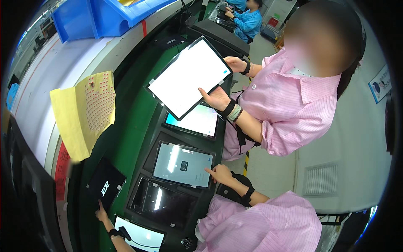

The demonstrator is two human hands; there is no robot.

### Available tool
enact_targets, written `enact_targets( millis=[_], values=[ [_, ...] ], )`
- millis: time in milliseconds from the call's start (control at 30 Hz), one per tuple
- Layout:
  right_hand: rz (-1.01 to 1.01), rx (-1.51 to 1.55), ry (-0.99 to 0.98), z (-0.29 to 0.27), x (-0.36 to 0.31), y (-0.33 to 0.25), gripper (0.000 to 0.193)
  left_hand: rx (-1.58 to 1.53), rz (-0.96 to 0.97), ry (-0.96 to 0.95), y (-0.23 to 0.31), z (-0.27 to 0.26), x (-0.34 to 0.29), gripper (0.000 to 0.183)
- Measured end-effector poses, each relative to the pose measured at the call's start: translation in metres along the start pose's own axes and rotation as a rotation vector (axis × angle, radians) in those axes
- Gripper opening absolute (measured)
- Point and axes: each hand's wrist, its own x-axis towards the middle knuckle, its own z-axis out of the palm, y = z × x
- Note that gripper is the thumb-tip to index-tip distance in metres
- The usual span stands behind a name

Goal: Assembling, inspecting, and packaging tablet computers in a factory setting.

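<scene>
My left hand [101, 213] reaches in from the lower edge, its index finger stretched up to the lower edge of a dark tablet [100, 176] with white lettering on its screen. No object shows in that hand. Below its forearm lies a tablet with a lit white screen [145, 235]. My right hand [222, 174] comes from the lower right and holds nothing. Its index finger touches the right edge of a tablet with a grey-blue screen [174, 161], which shows a small dark picture. A tablet with a black, glossy screen [168, 206] lies just below that one.
A co-worker in pink [285, 96] holds up a white-screened tablet [189, 77] with both hands, above another lit tablet [195, 122]. Yellow dotted paper [90, 113] hangs at the left shelf edge. A blue bin [100, 19] stands at the upper left. People in blue sit far back.
</scene>
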Motion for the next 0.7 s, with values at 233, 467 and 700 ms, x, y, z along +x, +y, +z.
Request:
enact_targets(
  millis=[233, 467, 700],
  values=[
    [-0.078, 0.162, -0.079, 0.038, 0.007, -0.004, 0.044, -0.837, -0.168, -0.301, -0.001, -0.066, -0.06, 0.061],
    [-1.073, -0.541, -0.037, 0.017, -0.027, -0.036, 0.049, -1.332, -0.033, -0.433, -0.004, -0.058, -0.065, 0.032],
    [-1.1, -0.563, -0.209, 0.042, -0.038, -0.014, 0.076, -1.259, -0.125, 0.077, 0.101, -0.093, -0.167, 0.024]
  ],
)
